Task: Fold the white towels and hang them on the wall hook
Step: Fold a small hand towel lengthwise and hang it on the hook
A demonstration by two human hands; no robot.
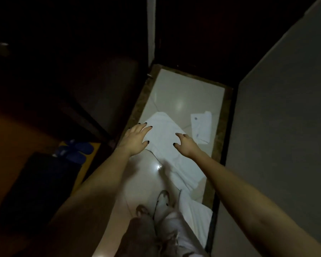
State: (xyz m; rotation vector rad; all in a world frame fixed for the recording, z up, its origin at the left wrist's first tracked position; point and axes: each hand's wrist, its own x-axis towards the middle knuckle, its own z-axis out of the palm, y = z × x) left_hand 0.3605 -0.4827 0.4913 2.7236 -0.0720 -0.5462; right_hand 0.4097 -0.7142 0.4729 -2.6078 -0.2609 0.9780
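White towel (pixel 164 138) spread on the glossy cream floor (pixel 183 89), plain, no pattern. A smaller white cloth (pixel 201 127) beside it carries little blue marks. The floor's border (pixel 137 101) is mottled brown. Blue slippers (pixel 76 150) sit on an orange-yellow patch. Fingernails on both hands are dark.

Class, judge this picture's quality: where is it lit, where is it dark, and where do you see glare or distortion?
Head view: light falls only on the white floor, the large towel and both hands; glare spots shine on the tiles; the left side and top sink into near black; the wide lens bends the wall edges and stretches the forearms.
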